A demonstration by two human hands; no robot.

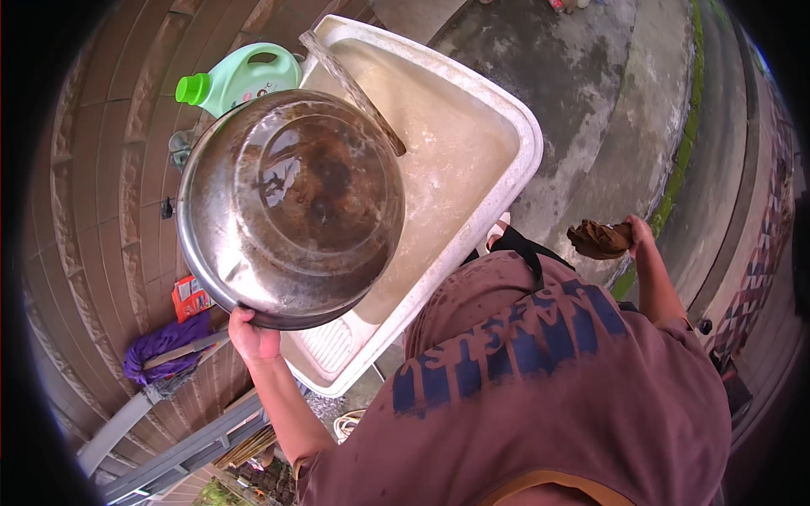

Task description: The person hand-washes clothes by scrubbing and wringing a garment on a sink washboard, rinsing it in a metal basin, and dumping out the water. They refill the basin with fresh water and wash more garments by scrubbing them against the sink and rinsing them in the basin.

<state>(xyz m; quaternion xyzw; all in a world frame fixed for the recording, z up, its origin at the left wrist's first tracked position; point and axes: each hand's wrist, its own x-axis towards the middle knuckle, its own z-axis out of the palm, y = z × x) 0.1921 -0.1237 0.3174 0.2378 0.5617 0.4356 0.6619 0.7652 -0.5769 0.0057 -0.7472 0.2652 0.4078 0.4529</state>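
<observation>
My left hand (pixel 254 335) grips the rim of a large stainless steel basin (pixel 253 253) at its lower edge. The basin is tilted over a white laundry sink (pixel 471 158), and its round base, with brown stains, faces me. Out to the right, away from the sink, my right hand (pixel 642 236) is closed on a crumpled brown cloth (pixel 600 240). A weathered stick (pixel 354 92) reaches from the sink's far rim into the bowl beside the basin. The ribbed washboard part (pixel 326 341) of the sink shows below the basin.
Behind the basin stands a green detergent jug (pixel 256 76) by a brown tiled wall (pixel 120 190). A red packet (pixel 191 298) and a purple cloth (pixel 168 345) are at the left. Wet concrete ground (pixel 569 126) with a mossy strip (pixel 686 145) runs along the right.
</observation>
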